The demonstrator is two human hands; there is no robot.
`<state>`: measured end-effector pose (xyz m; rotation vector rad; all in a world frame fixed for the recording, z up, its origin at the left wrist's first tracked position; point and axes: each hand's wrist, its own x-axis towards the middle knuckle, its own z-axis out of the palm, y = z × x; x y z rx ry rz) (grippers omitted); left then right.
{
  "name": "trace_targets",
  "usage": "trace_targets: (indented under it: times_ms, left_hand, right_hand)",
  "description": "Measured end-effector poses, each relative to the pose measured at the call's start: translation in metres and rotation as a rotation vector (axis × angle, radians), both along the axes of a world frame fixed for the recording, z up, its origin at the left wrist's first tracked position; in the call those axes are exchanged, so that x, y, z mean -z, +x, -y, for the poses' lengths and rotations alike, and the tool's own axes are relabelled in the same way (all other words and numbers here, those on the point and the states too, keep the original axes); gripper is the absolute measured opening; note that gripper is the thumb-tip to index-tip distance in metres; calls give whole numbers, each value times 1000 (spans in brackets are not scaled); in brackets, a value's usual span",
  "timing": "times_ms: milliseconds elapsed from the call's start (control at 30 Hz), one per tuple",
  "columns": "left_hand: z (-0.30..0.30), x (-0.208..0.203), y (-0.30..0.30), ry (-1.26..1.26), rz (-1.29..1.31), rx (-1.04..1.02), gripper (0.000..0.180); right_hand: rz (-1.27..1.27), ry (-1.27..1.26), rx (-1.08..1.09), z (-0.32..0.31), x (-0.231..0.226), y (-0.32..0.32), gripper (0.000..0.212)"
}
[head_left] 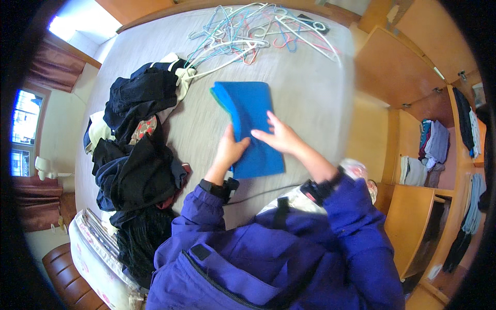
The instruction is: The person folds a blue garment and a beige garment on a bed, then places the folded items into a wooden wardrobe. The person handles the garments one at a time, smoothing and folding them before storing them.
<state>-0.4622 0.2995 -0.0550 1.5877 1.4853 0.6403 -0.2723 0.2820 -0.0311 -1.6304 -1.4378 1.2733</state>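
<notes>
A folded blue cloth, perhaps a garment, lies on the bed before me, with a thin green edge at its upper left. My left hand is at the cloth's left edge, its thumb over the top and its fingers partly hidden by the fold; it seems to grip that edge. Over the right half of the cloth, my right hand has its thumb and fingers spread, touching or just above the fabric.
A heap of mostly black clothes lies to the left. Tangled plastic hangers and a dark flat object are at the bed's far end. On the right an open wooden wardrobe holds folded clothes and hanging garments.
</notes>
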Motion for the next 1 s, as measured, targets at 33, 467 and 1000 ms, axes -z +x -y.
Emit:
trace_targets:
  times_ms: [33, 467, 1000]
  left_hand:
    - [7, -14, 14, 98, -18, 78, 57]
    - [70, -59, 61, 205, -754, 490, 43]
    - [87, 31, 8, 432, -800, 381, 21]
  right_hand:
    - [9, 42, 33, -11, -4, -4, 106]
    - [-561, -147, 751, 8, -30, 132, 24]
    - [-631, -481, 681, 74, 85, 156, 36]
